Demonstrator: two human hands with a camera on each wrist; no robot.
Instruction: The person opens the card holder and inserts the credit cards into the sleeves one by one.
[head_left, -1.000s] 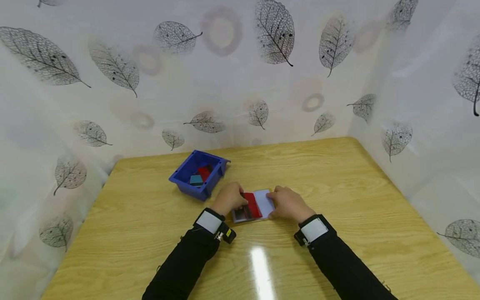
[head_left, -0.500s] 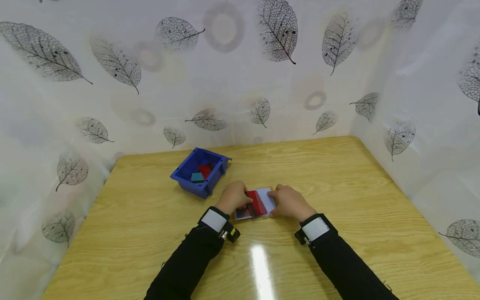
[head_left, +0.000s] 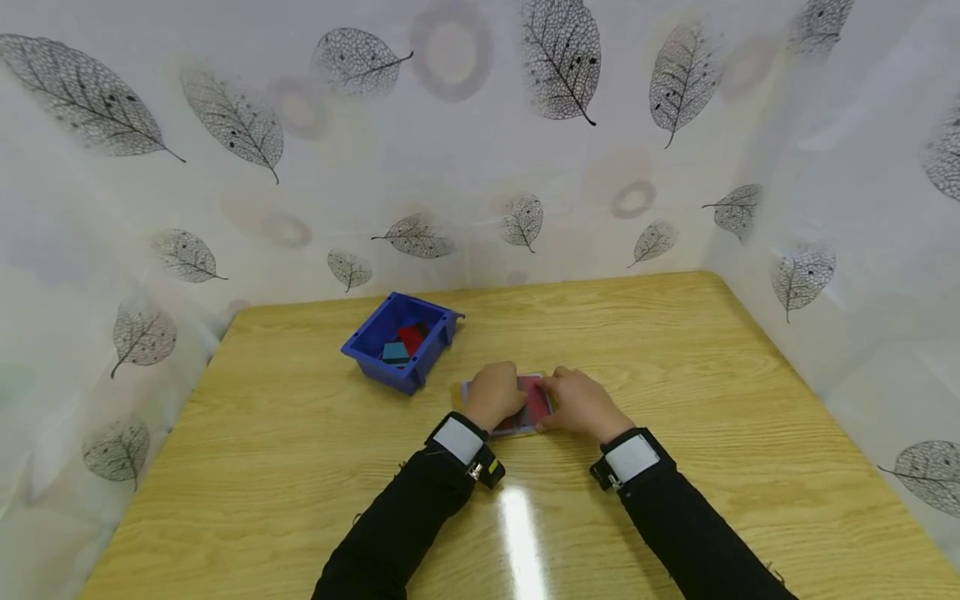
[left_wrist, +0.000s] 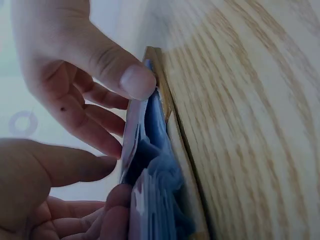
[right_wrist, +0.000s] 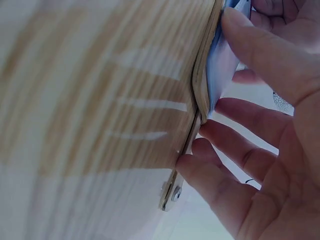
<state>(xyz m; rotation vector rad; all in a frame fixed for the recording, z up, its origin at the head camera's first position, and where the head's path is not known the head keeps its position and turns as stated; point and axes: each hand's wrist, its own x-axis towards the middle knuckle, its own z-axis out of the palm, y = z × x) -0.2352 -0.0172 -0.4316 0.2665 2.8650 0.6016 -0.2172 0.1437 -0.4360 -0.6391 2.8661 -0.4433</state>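
Note:
An open card holder (head_left: 537, 403) with clear sleeve pages and a tan cover lies on the table in the head view. A reddish card shows through its right-hand page. My left hand (head_left: 493, 395) is over the middle of it; in the left wrist view its thumb (left_wrist: 85, 167) and curled forefinger meet at a loose page edge. On the right side, my right hand (head_left: 583, 405) grips the holder, thumb on the page edge and fingers at the cover. The left wrist view shows a gap between the pages. My left hand hides most of the left pages.
A blue bin (head_left: 402, 342) stands behind and left of the hands, with red and teal card-like pieces inside. The cover's strap carries a metal snap (right_wrist: 176, 194). Leaf-printed sheeting (head_left: 465, 167) rises behind and beside the wooden table (head_left: 630, 333).
My left hand has moved right across the card holder. Red, earlier beside a bare white right page, now covers that right page. My right hand has kept its hold there.

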